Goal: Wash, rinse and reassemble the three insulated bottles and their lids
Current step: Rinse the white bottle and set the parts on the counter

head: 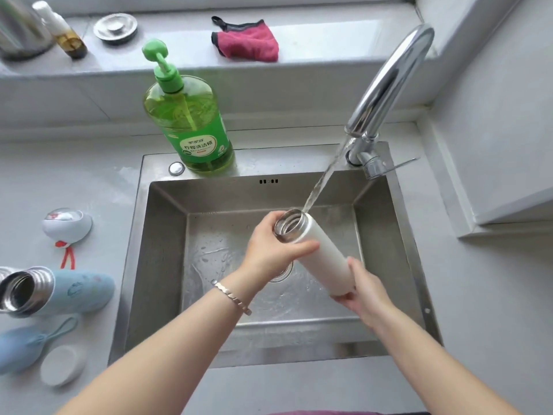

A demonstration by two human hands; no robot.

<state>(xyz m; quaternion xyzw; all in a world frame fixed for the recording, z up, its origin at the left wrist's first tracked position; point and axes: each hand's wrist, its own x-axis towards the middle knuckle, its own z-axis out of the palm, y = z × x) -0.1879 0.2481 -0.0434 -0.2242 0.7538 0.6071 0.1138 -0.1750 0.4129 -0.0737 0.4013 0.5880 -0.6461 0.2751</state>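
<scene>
The white bottle [321,256] tilted lidless over the sink [167,235], water entering its steel mouth. The left hand [273,247] gripped its neck; the right hand [366,290] cupped its base.

head-worn view, looking steeply down, close over sink [167,235]

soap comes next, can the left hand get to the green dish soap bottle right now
Probably yes, once freed: the left hand grips the white insulated bottle, but nothing blocks the way to the dish soap bottle.
</scene>
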